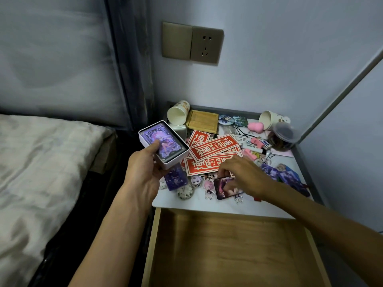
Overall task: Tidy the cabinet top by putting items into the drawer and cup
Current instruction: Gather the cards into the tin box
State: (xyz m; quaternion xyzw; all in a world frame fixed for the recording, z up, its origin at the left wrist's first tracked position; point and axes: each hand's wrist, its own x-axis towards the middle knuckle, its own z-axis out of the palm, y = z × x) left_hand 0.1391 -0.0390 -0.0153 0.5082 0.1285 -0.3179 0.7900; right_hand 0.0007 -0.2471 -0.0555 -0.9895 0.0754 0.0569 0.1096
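Red slips (215,150) with white Chinese characters beside the right hand (242,172)

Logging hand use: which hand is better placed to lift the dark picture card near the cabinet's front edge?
Right. The right hand is over the card, fingertips pinching its edge; the left hand is full, gripping the white tin of cards.

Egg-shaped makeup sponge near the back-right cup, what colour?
The makeup sponge is pink; head view shows it.
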